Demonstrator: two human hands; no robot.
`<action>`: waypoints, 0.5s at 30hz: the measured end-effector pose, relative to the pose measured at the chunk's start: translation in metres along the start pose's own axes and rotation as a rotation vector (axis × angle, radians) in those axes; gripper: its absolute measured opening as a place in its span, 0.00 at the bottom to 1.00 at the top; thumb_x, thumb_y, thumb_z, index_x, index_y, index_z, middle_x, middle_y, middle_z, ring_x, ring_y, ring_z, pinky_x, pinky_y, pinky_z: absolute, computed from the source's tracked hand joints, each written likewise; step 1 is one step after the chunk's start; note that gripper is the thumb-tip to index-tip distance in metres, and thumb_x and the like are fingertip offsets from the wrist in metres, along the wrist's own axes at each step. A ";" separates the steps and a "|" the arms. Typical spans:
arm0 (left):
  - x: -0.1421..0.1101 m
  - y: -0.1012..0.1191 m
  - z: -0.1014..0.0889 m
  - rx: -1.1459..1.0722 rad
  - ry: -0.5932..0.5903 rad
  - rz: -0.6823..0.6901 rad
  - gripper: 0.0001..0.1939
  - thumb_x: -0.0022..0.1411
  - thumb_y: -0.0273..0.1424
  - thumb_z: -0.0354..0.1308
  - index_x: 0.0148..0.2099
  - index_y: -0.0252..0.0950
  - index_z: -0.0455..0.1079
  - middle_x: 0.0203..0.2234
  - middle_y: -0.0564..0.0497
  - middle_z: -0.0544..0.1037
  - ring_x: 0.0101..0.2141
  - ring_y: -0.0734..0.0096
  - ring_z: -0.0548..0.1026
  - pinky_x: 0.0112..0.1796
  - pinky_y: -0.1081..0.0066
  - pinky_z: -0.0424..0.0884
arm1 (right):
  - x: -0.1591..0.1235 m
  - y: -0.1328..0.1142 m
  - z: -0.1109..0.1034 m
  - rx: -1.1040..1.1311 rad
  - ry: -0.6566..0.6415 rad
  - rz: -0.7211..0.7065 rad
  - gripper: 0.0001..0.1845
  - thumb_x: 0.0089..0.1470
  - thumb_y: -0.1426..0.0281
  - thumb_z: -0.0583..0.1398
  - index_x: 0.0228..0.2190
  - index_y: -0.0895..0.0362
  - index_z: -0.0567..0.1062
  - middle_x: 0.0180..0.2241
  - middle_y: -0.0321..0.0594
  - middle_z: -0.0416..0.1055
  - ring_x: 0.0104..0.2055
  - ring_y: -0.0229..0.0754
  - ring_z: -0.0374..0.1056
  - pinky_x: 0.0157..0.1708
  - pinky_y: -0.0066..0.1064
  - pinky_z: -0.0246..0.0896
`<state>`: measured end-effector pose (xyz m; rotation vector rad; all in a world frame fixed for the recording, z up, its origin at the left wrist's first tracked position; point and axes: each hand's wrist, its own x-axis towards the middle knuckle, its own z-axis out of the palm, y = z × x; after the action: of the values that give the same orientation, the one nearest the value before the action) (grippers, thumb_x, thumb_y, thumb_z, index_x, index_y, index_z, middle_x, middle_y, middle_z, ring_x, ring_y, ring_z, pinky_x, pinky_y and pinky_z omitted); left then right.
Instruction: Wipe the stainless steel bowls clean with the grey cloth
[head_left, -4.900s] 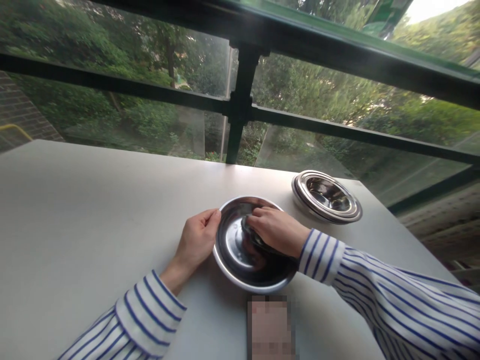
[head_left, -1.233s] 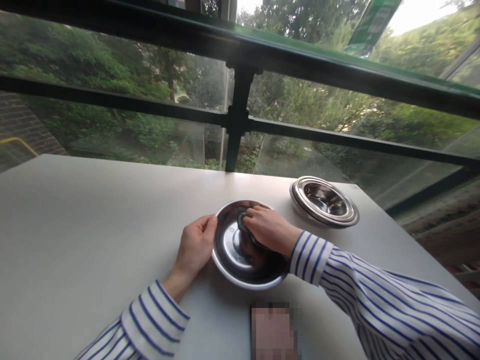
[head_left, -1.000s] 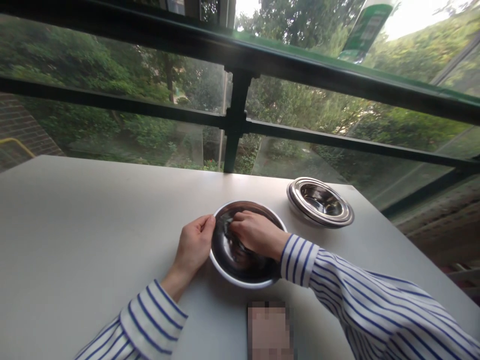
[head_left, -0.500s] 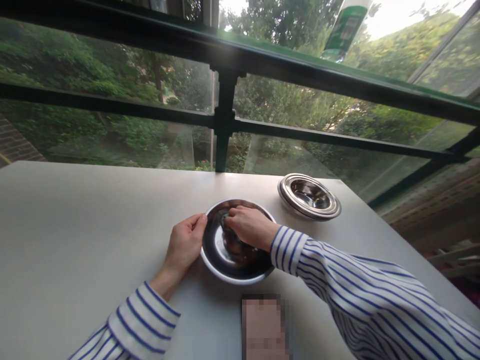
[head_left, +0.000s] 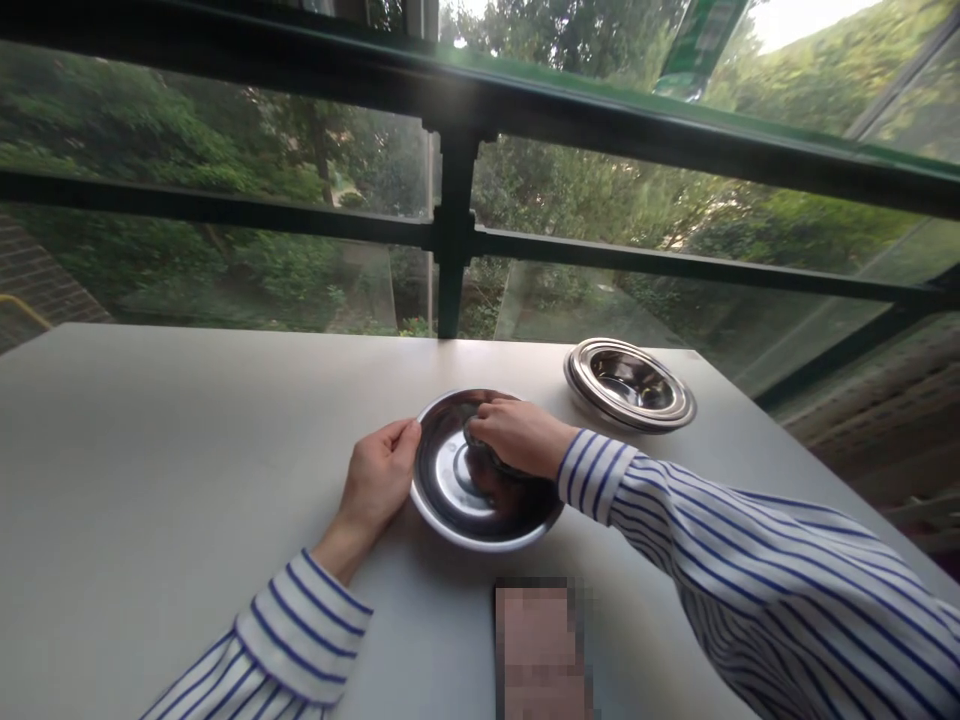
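Observation:
A shiny metal bowl (head_left: 459, 490) stands on the white table in front of me. My left hand (head_left: 379, 470) is closed on its left rim, thumb on top. Inside the bowl, against the far right part of its wall, is my right hand (head_left: 519, 436). Its fingers are curled round something small and dark, mostly hidden, whose kind I cannot make out. Reflections of the hand show in the polished metal.
A stack of metal bowls (head_left: 679, 408) sits at the back right of the white table (head_left: 187, 430). Near me lies a phone-like slab (head_left: 536, 650), blurred out. Behind the table runs a dark green window frame (head_left: 454, 200), with a green-labelled bottle (head_left: 697, 50) above.
The view has shifted slightly, so everything sits a little differently in it. My right hand has moved a little along the inside of the bowl; my left hand still grips the rim.

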<state>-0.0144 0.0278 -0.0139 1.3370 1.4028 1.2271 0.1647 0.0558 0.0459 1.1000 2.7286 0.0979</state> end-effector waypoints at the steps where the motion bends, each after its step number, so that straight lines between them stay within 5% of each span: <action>1: 0.000 0.000 0.000 0.001 0.002 -0.002 0.17 0.56 0.39 0.53 0.38 0.31 0.74 0.26 0.51 0.77 0.30 0.67 0.72 0.32 0.73 0.67 | 0.000 0.000 -0.001 -0.002 -0.007 0.000 0.12 0.57 0.77 0.51 0.34 0.62 0.74 0.36 0.49 0.73 0.40 0.46 0.69 0.36 0.32 0.59; 7: 0.001 -0.003 0.001 0.013 0.023 -0.010 0.16 0.56 0.39 0.53 0.35 0.31 0.74 0.23 0.51 0.75 0.30 0.66 0.72 0.30 0.73 0.66 | -0.025 0.001 -0.002 0.017 -0.095 -0.025 0.08 0.53 0.77 0.55 0.30 0.61 0.75 0.30 0.45 0.73 0.32 0.43 0.70 0.28 0.29 0.58; 15: 0.001 0.000 0.002 0.024 -0.001 0.030 0.17 0.57 0.40 0.51 0.37 0.32 0.74 0.23 0.52 0.74 0.28 0.69 0.70 0.31 0.73 0.65 | -0.009 0.003 0.000 -0.001 -0.045 0.042 0.12 0.57 0.76 0.50 0.36 0.63 0.74 0.37 0.51 0.72 0.41 0.48 0.68 0.35 0.31 0.59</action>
<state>-0.0128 0.0292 -0.0144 1.3788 1.4056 1.2326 0.1734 0.0517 0.0481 1.1448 2.6667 0.0796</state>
